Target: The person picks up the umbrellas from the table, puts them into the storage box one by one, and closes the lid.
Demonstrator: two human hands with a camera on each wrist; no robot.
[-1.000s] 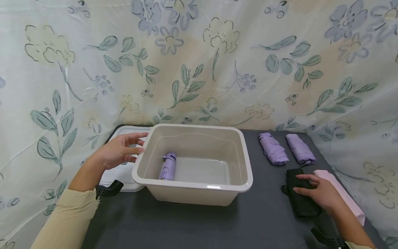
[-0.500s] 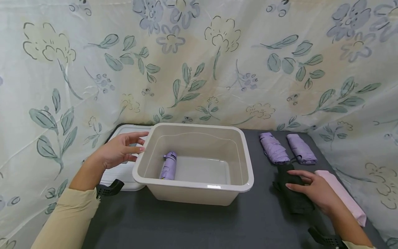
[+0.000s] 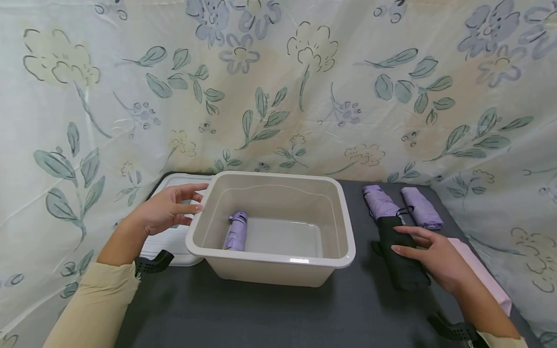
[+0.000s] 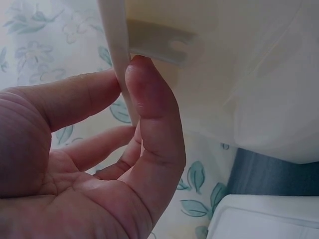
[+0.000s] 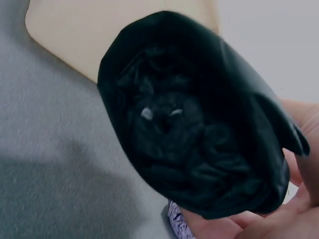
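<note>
My left hand [image 3: 167, 210] pinches the left rim of a beige plastic bin [image 3: 271, 273]; the left wrist view shows thumb and fingers on either side of that rim [image 4: 115, 47]. A purple folded umbrella [image 3: 236, 233] leans inside the bin at its left. To the bin's right, my right hand [image 3: 437, 261] grips a black folded umbrella [image 3: 396, 251], lifted above the table. Its open cloth end [image 5: 169, 134] faces the right wrist camera, and fingers wrap its side. The umbrella's far end overlaps a purple folded umbrella [image 3: 380, 199] behind it.
Another purple folded umbrella [image 3: 421, 208] lies at the back right. A pink folded item [image 3: 485, 278] lies by the table's right edge, partly behind my right arm. Left of the bin is a white lid [image 3: 169, 251]. Floral cloth [image 3: 278, 96] hangs around the dark grey table [image 3: 270, 319].
My right hand has moved left and slightly away from me, carrying the black umbrella off its place beside the pink item. My left hand stays on the bin's rim.
</note>
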